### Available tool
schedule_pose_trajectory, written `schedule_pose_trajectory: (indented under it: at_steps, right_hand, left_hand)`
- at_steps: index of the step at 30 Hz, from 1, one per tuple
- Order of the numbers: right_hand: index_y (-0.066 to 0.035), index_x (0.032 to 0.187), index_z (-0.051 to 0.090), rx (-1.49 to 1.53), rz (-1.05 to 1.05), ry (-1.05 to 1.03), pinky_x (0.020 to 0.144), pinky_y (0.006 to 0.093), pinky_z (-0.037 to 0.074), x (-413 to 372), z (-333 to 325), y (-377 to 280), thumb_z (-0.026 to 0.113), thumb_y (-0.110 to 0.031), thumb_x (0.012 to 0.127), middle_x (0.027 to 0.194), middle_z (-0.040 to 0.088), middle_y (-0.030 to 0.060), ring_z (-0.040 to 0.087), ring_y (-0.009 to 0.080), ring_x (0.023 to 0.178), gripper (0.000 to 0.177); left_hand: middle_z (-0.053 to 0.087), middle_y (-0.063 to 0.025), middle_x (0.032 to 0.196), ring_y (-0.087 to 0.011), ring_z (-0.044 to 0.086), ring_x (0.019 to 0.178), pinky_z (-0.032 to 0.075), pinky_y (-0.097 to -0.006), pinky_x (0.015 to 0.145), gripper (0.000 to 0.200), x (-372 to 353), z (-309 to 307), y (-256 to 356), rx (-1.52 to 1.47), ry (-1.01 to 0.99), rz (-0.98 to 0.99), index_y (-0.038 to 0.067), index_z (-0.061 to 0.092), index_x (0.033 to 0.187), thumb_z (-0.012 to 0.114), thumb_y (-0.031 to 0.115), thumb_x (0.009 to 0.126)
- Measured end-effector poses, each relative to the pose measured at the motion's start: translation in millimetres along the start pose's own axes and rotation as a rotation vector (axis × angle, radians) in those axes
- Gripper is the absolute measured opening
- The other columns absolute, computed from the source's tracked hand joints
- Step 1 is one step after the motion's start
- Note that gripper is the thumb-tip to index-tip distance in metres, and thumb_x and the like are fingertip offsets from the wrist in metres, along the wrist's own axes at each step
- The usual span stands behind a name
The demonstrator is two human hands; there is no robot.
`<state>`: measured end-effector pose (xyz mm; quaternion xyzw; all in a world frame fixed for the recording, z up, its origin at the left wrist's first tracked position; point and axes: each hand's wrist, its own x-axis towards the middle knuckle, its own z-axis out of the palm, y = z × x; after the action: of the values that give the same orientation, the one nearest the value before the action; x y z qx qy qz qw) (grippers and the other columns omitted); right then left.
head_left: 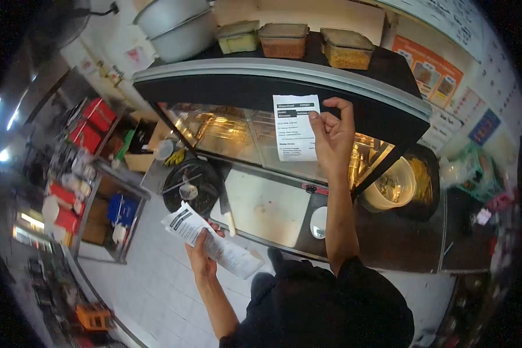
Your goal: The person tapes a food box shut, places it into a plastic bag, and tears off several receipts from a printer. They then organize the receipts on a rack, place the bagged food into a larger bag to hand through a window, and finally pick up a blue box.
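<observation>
My right hand [336, 132] is raised in front of the black top panel of a glass-fronted display cabinet [209, 87]. Its thumb presses on the right edge of a printed receipt [297, 145], which hangs upright with its lower part over the glass. Lower down, my left hand [202, 258] grips some long printed receipts [235, 255], thumb on top, their free end drooping to the right. Beyond that hand, a knife [226, 211] lies along the left side of a white cutting board [272, 203].
Covered food containers [284, 40] and large metal bowls [177, 35] sit on the cabinet. A round black tray [185, 180] is left of the board. To the right stands a whitish tub [391, 185]. A shelf unit [101, 214] with boxes is at the left.
</observation>
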<state>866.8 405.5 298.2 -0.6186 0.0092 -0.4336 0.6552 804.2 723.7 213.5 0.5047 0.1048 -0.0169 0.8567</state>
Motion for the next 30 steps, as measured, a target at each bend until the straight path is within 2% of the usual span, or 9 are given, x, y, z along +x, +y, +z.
schedule_pose_trajectory:
  at_steps: [2, 4, 9, 16, 21, 26, 27, 29, 30]
  right_hand:
    - [0.000, 0.117, 0.050, -0.058, 0.029, 0.032, 0.059, 0.0193, 0.046, 6, 19, 7, 0.058, 0.001, 0.091, 0.081, 0.067, 0.0081, 0.061, 0.0074, 0.069, 0.027]
    - [0.001, 0.115, 0.054, -0.039, -0.023, -0.090, 0.066, 0.0212, 0.049, -2, 8, -9, 0.057, 0.003, 0.090, 0.091, 0.067, 0.0104, 0.063, 0.0094, 0.078, 0.026]
    - [0.002, 0.120, 0.054, -0.101, -0.004, -0.012, 0.080, 0.0236, 0.051, -10, 42, -9, 0.056, 0.008, 0.087, 0.102, 0.067, 0.0117, 0.063, 0.0122, 0.093, 0.033]
    - [0.004, 0.120, 0.054, -0.137, -0.122, 0.036, 0.079, 0.0223, 0.050, 8, 122, -2, 0.055, 0.012, 0.086, 0.104, 0.066, 0.0101, 0.061, 0.0102, 0.095, 0.035]
    - [0.002, 0.111, 0.063, -0.378, -0.012, 0.216, 0.060, 0.0161, 0.039, 23, 119, 25, 0.058, 0.008, 0.082, 0.084, 0.061, -0.0019, 0.051, 0.0015, 0.070, 0.031]
    - [0.001, 0.107, 0.067, -0.705, -0.015, 0.285, 0.057, 0.0206, 0.038, 34, 107, 4, 0.062, 0.001, 0.079, 0.075, 0.059, -0.0025, 0.049, 0.0033, 0.066, 0.028]
    - [-0.001, 0.104, 0.068, -0.839, -0.048, 0.303, 0.056, 0.0249, 0.040, 36, 112, -6, 0.062, -0.005, 0.077, 0.068, 0.058, 0.0034, 0.051, 0.0095, 0.060, 0.028]
    - [-0.003, 0.099, 0.069, -1.012, -0.153, 0.315, 0.057, 0.0330, 0.046, 39, 116, -18, 0.063, -0.013, 0.075, 0.059, 0.057, 0.0138, 0.054, 0.0247, 0.051, 0.027]
    - [-0.003, 0.099, 0.069, -1.017, -0.151, 0.310, 0.057, 0.0330, 0.046, 41, 116, -17, 0.063, -0.013, 0.075, 0.059, 0.057, 0.0138, 0.054, 0.0247, 0.051, 0.027]
  left_hand:
    - [0.064, -0.0172, 0.088, -0.0266, 0.065, 0.076, 0.056, -0.0369, 0.066, 0.030, 37, -20, 12, 0.035, 0.009, -0.055, -0.004, 0.053, 0.111, 0.062, 0.005, 0.084]
    - [0.064, -0.0171, 0.088, -0.0263, 0.065, 0.074, 0.056, -0.0370, 0.066, 0.032, 47, -32, 6, -0.050, -0.040, -0.045, -0.004, 0.053, 0.112, 0.064, 0.006, 0.084]
    - [0.065, -0.0156, 0.088, -0.0251, 0.065, 0.071, 0.057, -0.0361, 0.064, 0.043, 123, -54, 22, -0.050, -0.128, -0.192, 0.002, 0.050, 0.120, 0.069, 0.010, 0.082]
    - [0.066, -0.0172, 0.089, -0.0253, 0.067, 0.071, 0.057, -0.0358, 0.064, 0.039, 217, -84, 51, 0.007, -0.326, -0.246, -0.002, 0.052, 0.117, 0.066, 0.010, 0.083]
    - [0.066, -0.0186, 0.088, -0.0265, 0.067, 0.071, 0.057, -0.0361, 0.065, 0.037, 225, -84, 50, 0.023, -0.403, -0.295, -0.004, 0.052, 0.116, 0.065, 0.008, 0.084]
    - [0.063, -0.0185, 0.089, -0.0274, 0.065, 0.072, 0.056, -0.0371, 0.065, 0.035, 234, -96, 44, 0.008, -0.474, -0.405, -0.004, 0.049, 0.117, 0.061, 0.006, 0.085]
    - [0.063, -0.0194, 0.090, -0.0284, 0.065, 0.074, 0.057, -0.0385, 0.066, 0.037, 231, -92, 47, 0.048, -0.387, -0.442, -0.003, 0.048, 0.119, 0.060, 0.005, 0.085]
    - [0.063, -0.0199, 0.091, -0.0290, 0.065, 0.075, 0.057, -0.0393, 0.066, 0.037, 235, -99, 40, 0.020, -0.444, -0.458, -0.003, 0.048, 0.119, 0.059, 0.005, 0.085]
    - [0.063, -0.0204, 0.091, -0.0295, 0.065, 0.076, 0.057, -0.0401, 0.067, 0.037, 236, -104, 36, -0.007, -0.489, -0.461, -0.002, 0.047, 0.120, 0.059, 0.004, 0.085]
